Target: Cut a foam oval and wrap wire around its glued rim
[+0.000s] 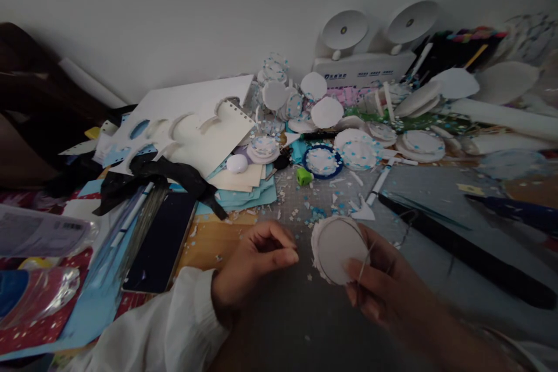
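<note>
Between the thumb and fingers of my right hand [383,285] is a white paper disc [337,247], its flat face toward me and its rim ragged. A thin thread or wire [365,267] crosses my right fingers beside the disc. My left hand [261,261] hovers over the grey cutting mat [270,325], a short way left of the disc. Its thumb and forefinger are pinched together; whatever may be between them is too small to make out. Blue and white paper bits [320,215] lie just beyond the disc.
Decorated white discs [360,150] pile up at the back. A dark phone [161,241] lies left, near blue sheets [257,195]. A green sharpener-like piece [304,176], a white pen [381,180] and a long black tool [462,250] lie on the mat. Two lamps [344,29] stand behind.
</note>
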{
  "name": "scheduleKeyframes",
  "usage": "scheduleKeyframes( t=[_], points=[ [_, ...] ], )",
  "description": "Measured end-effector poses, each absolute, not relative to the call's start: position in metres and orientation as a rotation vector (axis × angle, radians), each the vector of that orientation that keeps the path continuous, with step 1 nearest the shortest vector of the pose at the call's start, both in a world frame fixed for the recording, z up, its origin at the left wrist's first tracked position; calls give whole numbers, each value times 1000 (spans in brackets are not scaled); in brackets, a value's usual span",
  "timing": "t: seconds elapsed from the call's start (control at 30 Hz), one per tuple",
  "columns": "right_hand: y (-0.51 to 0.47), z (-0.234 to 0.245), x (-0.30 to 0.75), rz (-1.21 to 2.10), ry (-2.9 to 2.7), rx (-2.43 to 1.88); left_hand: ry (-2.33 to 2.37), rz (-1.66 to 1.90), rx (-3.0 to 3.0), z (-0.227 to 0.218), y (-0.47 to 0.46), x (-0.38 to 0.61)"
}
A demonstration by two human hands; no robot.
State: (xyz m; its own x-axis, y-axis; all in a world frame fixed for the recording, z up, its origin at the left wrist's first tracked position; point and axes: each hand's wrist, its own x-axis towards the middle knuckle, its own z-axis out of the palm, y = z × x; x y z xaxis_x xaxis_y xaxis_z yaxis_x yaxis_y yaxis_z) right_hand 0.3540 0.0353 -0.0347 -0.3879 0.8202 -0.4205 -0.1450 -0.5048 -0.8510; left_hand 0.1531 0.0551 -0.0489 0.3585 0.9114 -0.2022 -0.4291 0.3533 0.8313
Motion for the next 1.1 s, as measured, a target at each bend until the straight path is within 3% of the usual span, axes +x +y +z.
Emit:
scheduleKeyframes(
  t=[0.83, 1.1],
  points=[
    [34, -36, 356, 2099, -918, -1101, 916, 1020, 757, -50, 59, 152],
    [32, -41, 356, 2217, -913, -1032, 521, 939, 993, -44, 52, 148]
  ],
)
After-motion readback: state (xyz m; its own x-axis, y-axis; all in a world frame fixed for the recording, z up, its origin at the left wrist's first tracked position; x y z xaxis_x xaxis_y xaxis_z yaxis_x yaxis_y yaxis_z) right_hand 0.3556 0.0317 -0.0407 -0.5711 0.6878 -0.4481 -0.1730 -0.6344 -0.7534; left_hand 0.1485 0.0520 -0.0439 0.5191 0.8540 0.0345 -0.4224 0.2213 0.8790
